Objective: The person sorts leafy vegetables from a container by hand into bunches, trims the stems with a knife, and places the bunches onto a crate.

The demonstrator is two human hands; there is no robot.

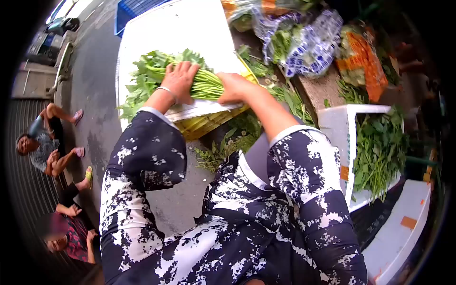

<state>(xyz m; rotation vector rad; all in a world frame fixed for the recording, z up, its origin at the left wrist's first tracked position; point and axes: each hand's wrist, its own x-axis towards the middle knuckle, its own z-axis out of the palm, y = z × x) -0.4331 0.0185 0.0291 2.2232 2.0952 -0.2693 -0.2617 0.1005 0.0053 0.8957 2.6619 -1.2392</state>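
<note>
A bunch of leafy greens point(147, 78) lies on a white board point(185, 28) that rests on a yellow crate point(204, 124). Its leaves point left and its cut stems point right. My left hand point(180, 80), with a bracelet at the wrist, lies over the middle of the bunch, its fingers wrapped round the stems. At the stem ends my right hand point(233, 88) presses against the bunch, its thumb side on the stems; its lower fingers are partly hidden.
Loose greens point(228, 142) lie on the ground below the crate. To the right are bagged vegetables point(308, 45), an orange net bag point(365, 61) and a white foam box point(332, 118) of greens. Two people point(45, 142) point(71, 232) sit at the left. A blue crate point(130, 14) stands behind.
</note>
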